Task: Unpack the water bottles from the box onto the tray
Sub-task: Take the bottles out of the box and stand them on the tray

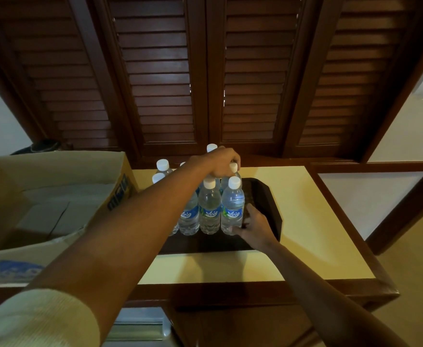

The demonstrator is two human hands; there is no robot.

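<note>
1. Head view. A dark tray [268, 196] sits on a pale yellow table top [305, 221] with a dark wooden edge. A cluster of clear water bottles [209, 209] with white caps and blue labels stands upright on the tray, packed close together in rows.
2. Left hand [221, 162] reaches across from the left, arm bare below a cream sleeve [37, 319]. The hand is curled down over the neck of a back-row bottle [233, 171], fingers closed around it just under the cap. That bottle stands behind the front right bottle [232, 206].
3. Right hand [254, 226] is low at the tray's right front. Thumb and fingers wrap the lower body of the front right bottle, gripping it near its base. The bottle is upright, its base on or just above the tray; cannot tell which.
4. The cardboard box [55, 196] is at the left, just beside the tray, flaps open. No bottles show inside it from here; only grey card on the floor of the box.
5. More caps show at the back left of the cluster, partly hidden by the left forearm.
6. Dark louvred shutters [205, 71] fill the wall behind the table.
</note>
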